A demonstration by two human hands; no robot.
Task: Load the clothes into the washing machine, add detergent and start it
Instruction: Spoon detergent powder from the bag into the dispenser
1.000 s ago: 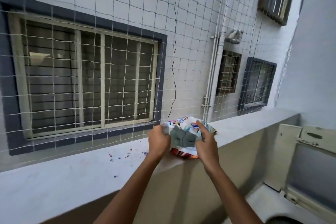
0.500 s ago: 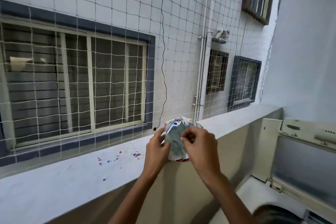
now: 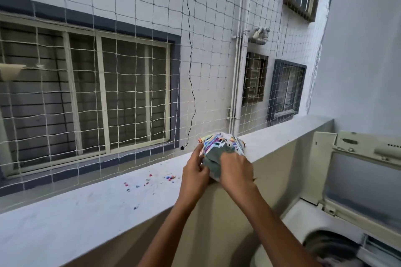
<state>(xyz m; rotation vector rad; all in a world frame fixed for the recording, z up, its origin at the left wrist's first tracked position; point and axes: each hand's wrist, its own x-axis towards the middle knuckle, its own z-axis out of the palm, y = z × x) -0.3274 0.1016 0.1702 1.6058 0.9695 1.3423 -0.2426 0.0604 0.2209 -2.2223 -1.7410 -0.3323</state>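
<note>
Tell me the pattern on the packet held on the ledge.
The packet is white with a busy multicoloured print, seen best in the head view.

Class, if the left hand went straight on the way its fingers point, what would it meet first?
The packet that the left hand holds; behind it, probably the net, though depth is unclear.

no legible text, colourful print on detergent pouch (image 3: 219, 145) too blurred
</note>
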